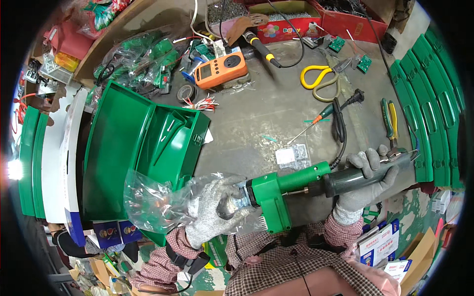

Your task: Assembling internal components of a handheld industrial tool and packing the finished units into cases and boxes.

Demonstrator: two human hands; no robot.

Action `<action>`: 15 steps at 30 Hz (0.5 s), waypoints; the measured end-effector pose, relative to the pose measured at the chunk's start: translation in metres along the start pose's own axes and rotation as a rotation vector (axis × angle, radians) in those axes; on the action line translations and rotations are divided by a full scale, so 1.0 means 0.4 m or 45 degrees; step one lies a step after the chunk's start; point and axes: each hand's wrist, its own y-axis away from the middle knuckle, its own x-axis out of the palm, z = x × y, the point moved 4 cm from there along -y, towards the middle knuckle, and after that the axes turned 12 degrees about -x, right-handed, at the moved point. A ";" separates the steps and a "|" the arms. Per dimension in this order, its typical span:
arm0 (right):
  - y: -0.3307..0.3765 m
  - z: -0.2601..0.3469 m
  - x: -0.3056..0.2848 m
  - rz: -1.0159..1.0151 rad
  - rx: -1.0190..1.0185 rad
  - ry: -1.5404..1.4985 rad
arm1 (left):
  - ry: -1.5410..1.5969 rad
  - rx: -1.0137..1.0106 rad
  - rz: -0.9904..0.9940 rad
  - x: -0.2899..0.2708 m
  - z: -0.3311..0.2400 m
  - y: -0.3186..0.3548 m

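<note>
My gloved left hand (217, 207) is closed round the metal front end of a green handheld electric tool (274, 202). A clear plastic bag (153, 197) is bunched about that hand and hangs over its left side. My gloved right hand (368, 180) wraps round a dark cylindrical power screwdriver (340, 182), held level. Its thin bit points left at the green tool's body, below the tool's round handle; whether it sits in a screw is too small to tell. A black cord (338, 140) with a plug runs from the handle's end onto the bench.
An open green case (118, 148) stands at left. Behind lie an orange meter (222, 71), a soldering iron (261, 49) and yellow-handled scissors (316, 76). A hand screwdriver (323, 113), a small parts bag (294, 157) and pliers (390, 121) are nearer. Green cases (429, 108) line the right edge.
</note>
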 end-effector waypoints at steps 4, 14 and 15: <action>0.005 -0.012 -0.012 -0.026 0.044 -0.011 | -0.012 -0.004 0.014 0.001 -0.005 0.000; 0.005 -0.002 -0.002 -0.012 0.001 -0.018 | 0.012 -0.073 -0.030 0.003 0.017 0.012; 0.006 -0.007 -0.005 -0.039 0.003 0.004 | -0.052 -0.034 -0.054 -0.001 0.005 0.006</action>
